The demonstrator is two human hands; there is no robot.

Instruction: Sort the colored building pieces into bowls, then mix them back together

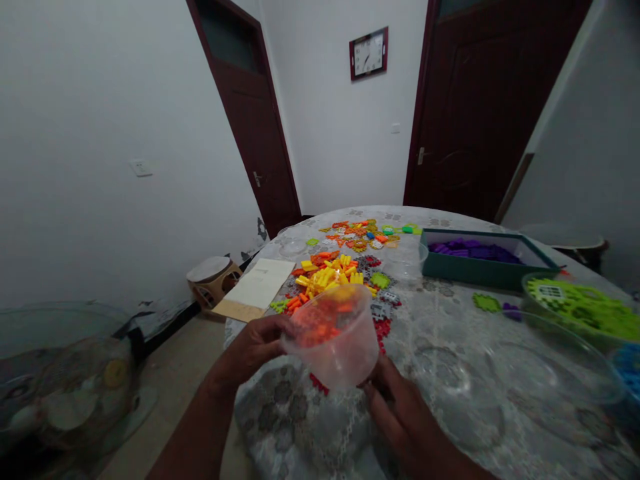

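Observation:
A clear plastic tub (345, 350) is tilted above the near part of the table, its mouth facing away from me. My left hand (267, 343) pinches its rim on the left side. Lower down, my right hand (393, 403) grips the tub near its base; some of those fingers are hidden. Through the plastic show orange and red pieces, and I cannot tell whether they lie inside or behind it. Just beyond the tub rises a pile of yellow pieces (327, 275) mixed with orange ones. Red gear-like pieces (383, 330) lie to its right.
On the right stand a dark green box (480, 273) with purple pieces and a clear bowl of lime-green pieces (583, 303). Empty clear containers (445, 367) sit in front of them. A pale booklet (260, 287) lies at the table's left edge. More colored pieces (357, 233) are scattered farther back.

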